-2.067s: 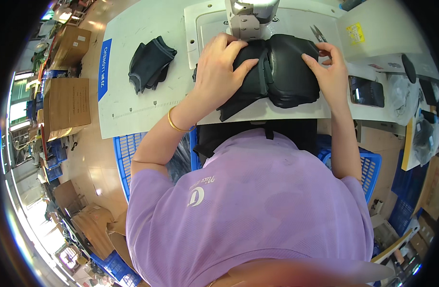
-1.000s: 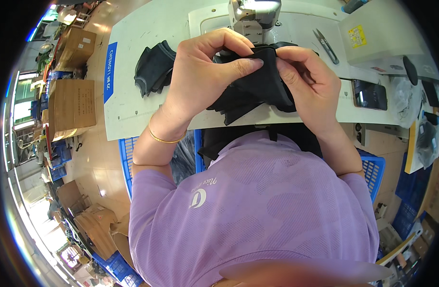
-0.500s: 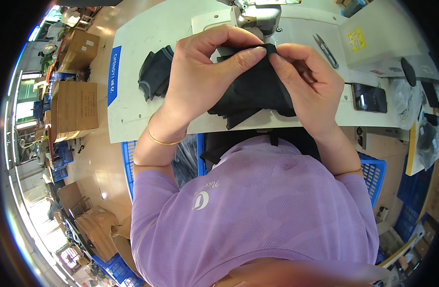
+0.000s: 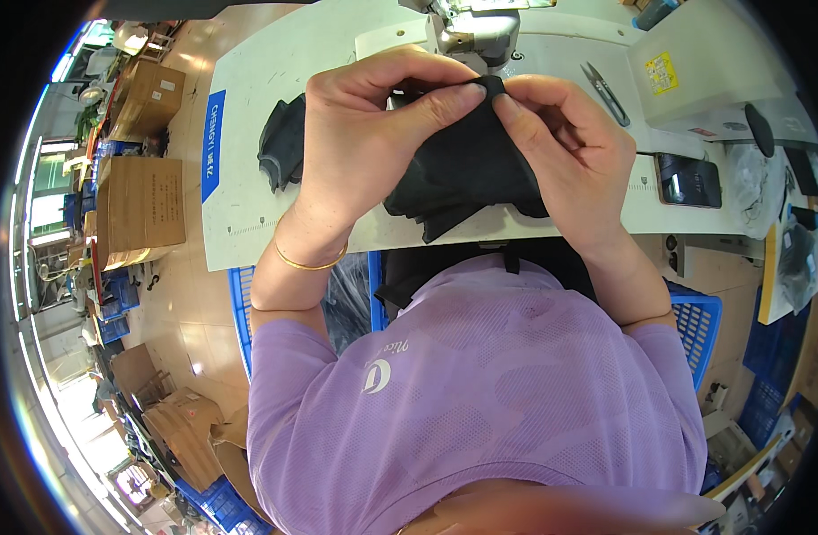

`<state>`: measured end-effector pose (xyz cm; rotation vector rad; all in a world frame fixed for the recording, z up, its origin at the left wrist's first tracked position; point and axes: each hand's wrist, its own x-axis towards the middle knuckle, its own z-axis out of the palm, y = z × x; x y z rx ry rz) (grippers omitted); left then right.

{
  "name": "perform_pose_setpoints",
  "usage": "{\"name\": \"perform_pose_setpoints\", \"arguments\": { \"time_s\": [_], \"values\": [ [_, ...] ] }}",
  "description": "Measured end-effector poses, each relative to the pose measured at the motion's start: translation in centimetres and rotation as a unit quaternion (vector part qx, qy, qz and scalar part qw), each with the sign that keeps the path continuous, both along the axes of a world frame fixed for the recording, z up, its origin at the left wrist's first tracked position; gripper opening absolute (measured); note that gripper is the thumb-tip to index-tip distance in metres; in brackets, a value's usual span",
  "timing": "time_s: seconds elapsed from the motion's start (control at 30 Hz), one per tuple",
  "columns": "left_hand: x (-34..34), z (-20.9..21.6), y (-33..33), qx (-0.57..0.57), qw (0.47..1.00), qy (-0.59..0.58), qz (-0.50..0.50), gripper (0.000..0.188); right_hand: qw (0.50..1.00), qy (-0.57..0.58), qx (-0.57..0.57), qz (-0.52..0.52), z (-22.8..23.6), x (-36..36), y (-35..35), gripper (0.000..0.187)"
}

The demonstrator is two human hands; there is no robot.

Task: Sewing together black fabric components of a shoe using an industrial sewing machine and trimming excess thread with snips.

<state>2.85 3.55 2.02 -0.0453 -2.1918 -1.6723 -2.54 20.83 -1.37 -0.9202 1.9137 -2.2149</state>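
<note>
A black piece of fabric (image 4: pixel 471 165) hangs between my hands above the near edge of the white sewing table (image 4: pixel 248 209). My left hand (image 4: pixel 373 125) pinches its top edge between thumb and fingers, a gold bangle round the wrist. Close beside it, my right hand (image 4: pixel 574 143) pinches the same edge, so the two thumbs almost meet. The fabric's lower part falls in several folded layers. Another dark fabric piece (image 4: pixel 282 143) lies on the table to the left, partly hidden by my left hand. Just beyond my fingertips stands the sewing machine's head (image 4: pixel 480 36).
To the right lie thread snips (image 4: pixel 605 94) and a dark phone (image 4: pixel 688 181), with a clear plastic bag (image 4: pixel 752 192) beyond. Blue baskets (image 4: pixel 694 325) stand below the table edge. Cardboard boxes (image 4: pixel 146 205) sit on the floor at left.
Both hands have shifted slightly left with the fabric, still pinching its top edge. My left hand now covers more of the dark piece on the table.
</note>
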Motion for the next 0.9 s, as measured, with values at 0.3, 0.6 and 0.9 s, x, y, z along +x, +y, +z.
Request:
{"name": "perform_pose_setpoints", "arguments": {
  "time_s": [0.3,0.6,0.9],
  "values": [
    [-0.3,-0.9,-1.8,0.147,0.987,0.03,0.055,0.015,0.999,-0.024,0.039,0.018,-0.4,0.3,0.9,0.012],
    [-1.3,-2.6,-2.7,0.207,0.978,0.006,0.006,0.016,0.998,-0.02,0.056,0.001,-1.2,-0.1,0.6,0.012],
    [-2.5,-3.0,-3.9,0.188,0.982,-0.015,0.008,0.017,0.995,-0.063,0.074,0.009,-1.4,-0.9,-0.2,0.015]
  ]
}}
